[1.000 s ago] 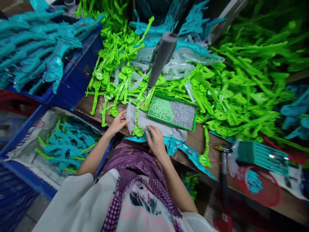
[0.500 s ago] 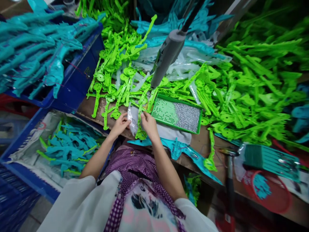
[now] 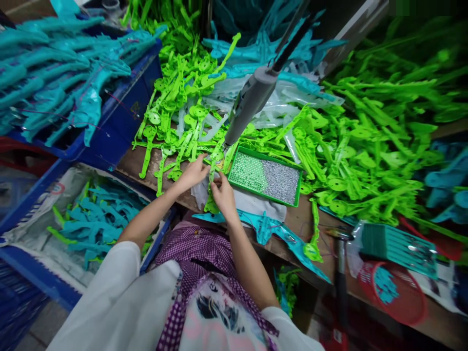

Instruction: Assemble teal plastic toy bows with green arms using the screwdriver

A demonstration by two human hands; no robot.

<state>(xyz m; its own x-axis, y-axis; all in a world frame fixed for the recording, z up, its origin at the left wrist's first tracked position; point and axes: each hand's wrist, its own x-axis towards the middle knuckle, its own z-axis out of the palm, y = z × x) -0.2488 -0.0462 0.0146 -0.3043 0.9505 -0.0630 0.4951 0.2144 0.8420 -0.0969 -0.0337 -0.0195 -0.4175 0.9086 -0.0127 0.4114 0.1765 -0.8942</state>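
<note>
A long bright-green plastic part [image 3: 211, 204] with a round end lies at the bench edge, on top of a clear plastic piece [image 3: 199, 193]. My right hand [image 3: 224, 196] is closed on its near side, thumb and fingers pinching it. My left hand [image 3: 195, 172] has its fingers drawn together against the far part of the same piece; the fingertips are partly hidden. Just beyond the hands hangs a grey power screwdriver [image 3: 252, 102], tilted, its tip close to the far end of the green part. Right of my hands sits a green tray [image 3: 300, 187] of small metal screws, part of its perforated bottom showing.
Loose green parts [image 3: 351, 146] heap across the bench. Blue crates [image 3: 127, 105] with turquoise parts stand left. A turquoise part [image 3: 265, 226] lies along the front edge. Further right are a hammer [image 3: 341, 263], a teal rack [image 3: 402, 246] and a red basket [image 3: 409, 297].
My left hand has moved from the clear piece up and right to the green part. The screwdriver's tip has come down and left, closer to my hands. The view has shifted slightly.
</note>
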